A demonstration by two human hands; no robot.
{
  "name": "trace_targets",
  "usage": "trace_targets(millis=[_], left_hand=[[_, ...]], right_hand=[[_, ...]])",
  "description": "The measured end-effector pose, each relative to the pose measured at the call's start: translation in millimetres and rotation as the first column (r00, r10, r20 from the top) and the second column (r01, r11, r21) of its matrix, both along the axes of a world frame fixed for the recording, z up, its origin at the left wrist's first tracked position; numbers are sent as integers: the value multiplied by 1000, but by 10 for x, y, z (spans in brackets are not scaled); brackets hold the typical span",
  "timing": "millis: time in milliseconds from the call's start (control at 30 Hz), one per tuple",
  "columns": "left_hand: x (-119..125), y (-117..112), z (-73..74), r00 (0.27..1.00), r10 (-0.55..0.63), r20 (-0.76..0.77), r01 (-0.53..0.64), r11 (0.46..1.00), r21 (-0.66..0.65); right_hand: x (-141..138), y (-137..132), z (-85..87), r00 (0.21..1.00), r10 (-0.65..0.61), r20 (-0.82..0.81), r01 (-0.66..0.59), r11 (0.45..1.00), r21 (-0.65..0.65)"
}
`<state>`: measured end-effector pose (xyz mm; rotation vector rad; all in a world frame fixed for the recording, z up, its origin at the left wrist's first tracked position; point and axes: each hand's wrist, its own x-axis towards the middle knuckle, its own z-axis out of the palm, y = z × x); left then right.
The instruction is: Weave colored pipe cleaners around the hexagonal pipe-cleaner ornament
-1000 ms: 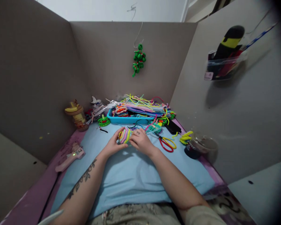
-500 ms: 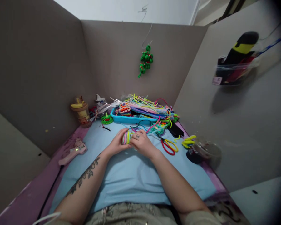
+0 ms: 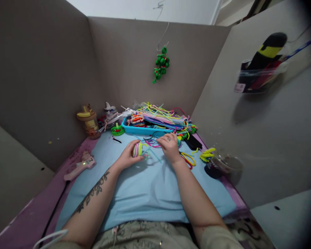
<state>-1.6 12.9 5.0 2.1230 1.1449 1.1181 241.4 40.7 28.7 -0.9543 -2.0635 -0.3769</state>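
Observation:
My left hand (image 3: 127, 157) is closed around a small striped pipe-cleaner piece (image 3: 137, 149) in pink, yellow and green, held just above the light blue cloth (image 3: 145, 188). My right hand (image 3: 169, 145) has reached further out and rests on loose coloured pipe cleaners (image 3: 152, 144) lying on the cloth in front of the blue tray (image 3: 142, 130). Its fingers are curled down over the strands; whether they pinch one is hidden.
The blue tray holds a heap of pipe cleaners (image 3: 162, 116). Red-and-yellow scissors (image 3: 188, 159) lie right of my hand, beside a dark cup with a clear lid (image 3: 223, 164). A pink glue gun (image 3: 79, 166) lies left, a yellow jar (image 3: 88, 121) behind it. Cardboard walls enclose three sides.
My right hand has let go of the striped piece and moved forward and right onto the loose pipe cleaners. My left hand keeps hold of the piece.

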Motion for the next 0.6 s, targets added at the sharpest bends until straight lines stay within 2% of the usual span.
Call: trace_targets(millis=[167,300,400,467,600], left_hand=[[-9,-13,21,1000,-3,5,3,1000,15],[0,-12,-12,999,32,-9,-31,995,93],[15,-16,-34,995,97,-6,-93,973,212],[24,-28,-33,991,133,3,-128,953,274],[31,-62,-8,984,179,-18,-162,925,343]], right_hand=[[314,150,-5,970,-173,-168,184,982,51],[293,128,26,906,-202,-371,238,970,54],[96,-33,101,835,-119,-537,164,986,38],[-60,-181,149,803,-33,-595,71,997,41],[-278,-441,188,727,197,-658,-219,974,50]])
